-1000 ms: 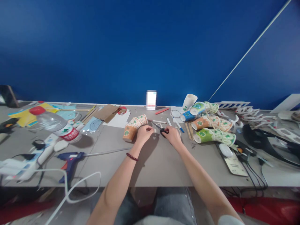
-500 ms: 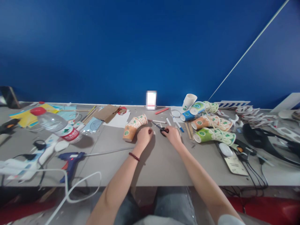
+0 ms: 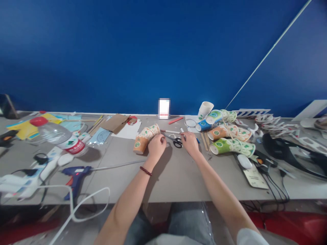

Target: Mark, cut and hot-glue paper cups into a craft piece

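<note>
My left hand (image 3: 157, 145) is closed in a pinch beside two orange-and-cream paper cups (image 3: 142, 142) that lean joined end to end. Whatever its fingertips hold is hidden. Black-handled scissors (image 3: 177, 142) lie flat between my hands, blades toward the left hand. My right hand (image 3: 189, 143) is just right of the scissor handles, fingers apart and bent down over the table. Beneath and behind it shows part of a marker with a blue end (image 3: 198, 140). A slim pencil-like stick (image 3: 171, 132) lies behind the scissors.
On the left are a blue glue gun (image 3: 76, 175), a red-capped bottle (image 3: 63, 137), a power strip (image 3: 38, 173) and cardboard (image 3: 116, 123). Several joined paper cups (image 3: 233, 147), wooden sticks (image 3: 205, 141) and a white mouse (image 3: 244, 161) lie on the right. A blue wall stands behind.
My right hand has let go of the scissors and shifted slightly up, away from their handles. The scissors now lie on the table. My left hand has moved slightly up, staying pinched beside the cups.
</note>
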A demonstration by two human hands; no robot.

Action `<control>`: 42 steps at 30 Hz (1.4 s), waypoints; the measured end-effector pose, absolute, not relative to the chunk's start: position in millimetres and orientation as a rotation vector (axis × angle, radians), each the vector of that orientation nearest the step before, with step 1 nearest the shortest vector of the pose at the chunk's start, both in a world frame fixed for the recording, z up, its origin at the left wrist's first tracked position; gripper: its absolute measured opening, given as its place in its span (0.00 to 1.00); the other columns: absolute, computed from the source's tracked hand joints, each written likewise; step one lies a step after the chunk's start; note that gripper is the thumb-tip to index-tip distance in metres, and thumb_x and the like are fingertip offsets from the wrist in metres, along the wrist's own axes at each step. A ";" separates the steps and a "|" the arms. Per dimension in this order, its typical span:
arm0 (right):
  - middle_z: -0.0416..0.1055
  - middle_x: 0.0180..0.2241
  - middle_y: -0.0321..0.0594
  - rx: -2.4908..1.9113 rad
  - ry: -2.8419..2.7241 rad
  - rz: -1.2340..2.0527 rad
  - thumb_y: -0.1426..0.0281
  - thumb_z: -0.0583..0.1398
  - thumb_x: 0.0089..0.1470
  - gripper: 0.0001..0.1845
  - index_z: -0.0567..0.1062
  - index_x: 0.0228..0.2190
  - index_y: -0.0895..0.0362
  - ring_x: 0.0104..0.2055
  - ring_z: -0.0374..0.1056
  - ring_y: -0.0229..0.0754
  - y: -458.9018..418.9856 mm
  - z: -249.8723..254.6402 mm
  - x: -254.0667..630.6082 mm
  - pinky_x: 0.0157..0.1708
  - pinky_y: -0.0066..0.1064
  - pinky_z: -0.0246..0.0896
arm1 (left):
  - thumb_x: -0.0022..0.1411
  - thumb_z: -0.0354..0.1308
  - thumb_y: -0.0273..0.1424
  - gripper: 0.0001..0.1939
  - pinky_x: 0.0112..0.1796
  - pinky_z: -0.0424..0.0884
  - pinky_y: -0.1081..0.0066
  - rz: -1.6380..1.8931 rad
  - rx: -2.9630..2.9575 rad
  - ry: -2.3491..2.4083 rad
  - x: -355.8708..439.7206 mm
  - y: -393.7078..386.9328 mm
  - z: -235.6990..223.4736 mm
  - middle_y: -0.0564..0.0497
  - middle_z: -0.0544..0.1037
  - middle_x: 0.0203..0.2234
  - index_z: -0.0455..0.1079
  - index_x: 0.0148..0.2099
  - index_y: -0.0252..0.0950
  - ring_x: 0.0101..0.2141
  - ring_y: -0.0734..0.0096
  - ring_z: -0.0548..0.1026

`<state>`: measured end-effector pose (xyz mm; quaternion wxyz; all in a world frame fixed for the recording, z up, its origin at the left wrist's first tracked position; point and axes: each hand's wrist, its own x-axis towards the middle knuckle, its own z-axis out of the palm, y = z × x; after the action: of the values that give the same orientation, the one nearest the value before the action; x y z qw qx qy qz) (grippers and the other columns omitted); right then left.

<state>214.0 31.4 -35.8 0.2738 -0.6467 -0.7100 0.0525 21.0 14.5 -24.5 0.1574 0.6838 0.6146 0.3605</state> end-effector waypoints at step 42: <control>0.60 0.17 0.29 -0.892 -1.200 1.580 0.52 0.59 0.59 0.20 0.68 0.27 0.55 0.19 0.58 0.33 -118.1 -2.9 198.5 0.23 0.26 0.56 | 0.72 0.48 0.32 0.09 0.34 0.67 0.66 0.179 2.657 1.144 12.0 -112.7 46.7 0.49 0.77 0.34 0.69 0.44 0.36 0.34 0.64 0.75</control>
<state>198.5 -118.1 -2.9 0.4645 -0.3632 -0.4885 0.6432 12.0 -112.7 46.7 0.1214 0.9100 0.3918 0.0613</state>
